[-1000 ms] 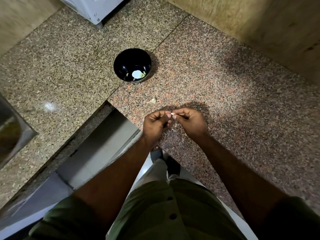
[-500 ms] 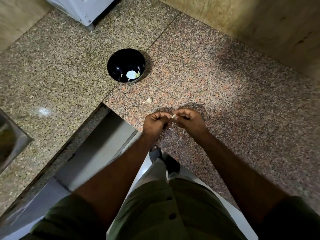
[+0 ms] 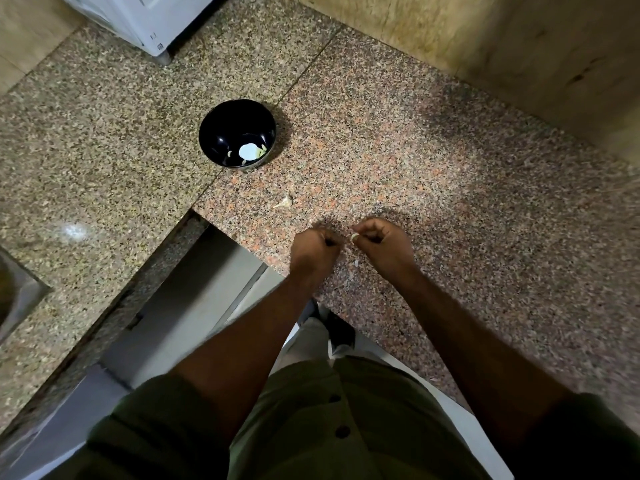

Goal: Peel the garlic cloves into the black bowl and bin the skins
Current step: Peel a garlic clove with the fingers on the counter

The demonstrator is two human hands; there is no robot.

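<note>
Seen from above at a speckled granite counter [image 3: 433,188]: mid-peel, with both hands drawn together just over the counter's near edge. Right hand [image 3: 384,245] curled, pinching a pale garlic clove [image 3: 354,238] at the fingertips, turned inward toward the other hand, presumably to present the skin for stripping. Left hand [image 3: 313,247] clenched close beside it, thumb and fingers bunched as if tugging away a shred of skin, though too small and blurred to tell what, if anything, is caught between them. Held low over the stone rather than over the black bowl [image 3: 237,133], probably so that loose skin falls on the counter and not among the peeled cloves. Pale flecks of skin [image 3: 355,264] scattered on the granite directly beneath the hands. Further back, between hands and bowl, one more garlic piece [image 3: 284,202] lying alone, seemingly awaiting its turn. Bowl set well apart, up by the counter seam, within reach for dropping, with a few pale pieces [image 3: 247,152] already at its bottom. No bin in view. Much of the task judged still ahead.
</note>
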